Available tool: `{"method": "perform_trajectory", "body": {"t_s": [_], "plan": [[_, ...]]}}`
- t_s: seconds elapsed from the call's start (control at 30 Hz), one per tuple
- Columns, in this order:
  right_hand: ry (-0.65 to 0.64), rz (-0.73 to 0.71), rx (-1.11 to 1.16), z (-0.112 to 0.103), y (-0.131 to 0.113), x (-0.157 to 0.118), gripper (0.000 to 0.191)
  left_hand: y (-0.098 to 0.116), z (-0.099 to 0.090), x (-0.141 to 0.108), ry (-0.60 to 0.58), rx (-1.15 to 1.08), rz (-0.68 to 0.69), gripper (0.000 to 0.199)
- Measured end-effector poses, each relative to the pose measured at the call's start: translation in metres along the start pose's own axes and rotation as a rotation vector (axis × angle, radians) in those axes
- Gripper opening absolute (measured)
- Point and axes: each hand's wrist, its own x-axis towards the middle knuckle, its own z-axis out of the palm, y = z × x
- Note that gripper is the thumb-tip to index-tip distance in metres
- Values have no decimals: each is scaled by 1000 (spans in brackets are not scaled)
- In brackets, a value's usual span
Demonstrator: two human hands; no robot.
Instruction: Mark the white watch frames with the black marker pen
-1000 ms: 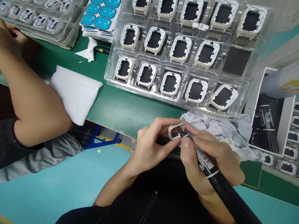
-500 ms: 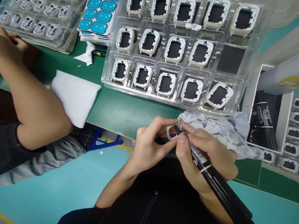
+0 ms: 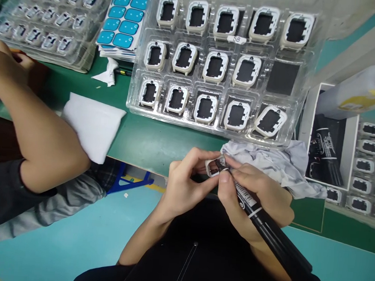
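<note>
Frame point(image 3: 208, 167) near crumpled cloth point(image 3: 271, 161), tray point(image 3: 176, 119)

From the wearer's head, 1 camera looks forward and steeply down, close above black clothing point(image 3: 166, 263) at the bottom edge, with the left hand point(image 3: 186, 181) and right hand point(image 3: 254, 194) near center, a green workbench point(image 3: 149, 138) beyond and 1 co-worker's arm point(image 3: 48, 135) at left.

The black garment point(image 3: 211, 253) has white stitching point(image 3: 184, 268).
</note>
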Motion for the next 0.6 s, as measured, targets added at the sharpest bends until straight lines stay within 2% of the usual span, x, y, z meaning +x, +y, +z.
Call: {"method": "perform_trajectory", "body": {"t_s": [0.4,0.6], "plan": [[23,-4,5,0,-1,-3,20,1,0,0,-18,-23,-16,36],[4,69,95,-2,-2,-10,19,1,1,1,-35,-158,-147,46]]}}
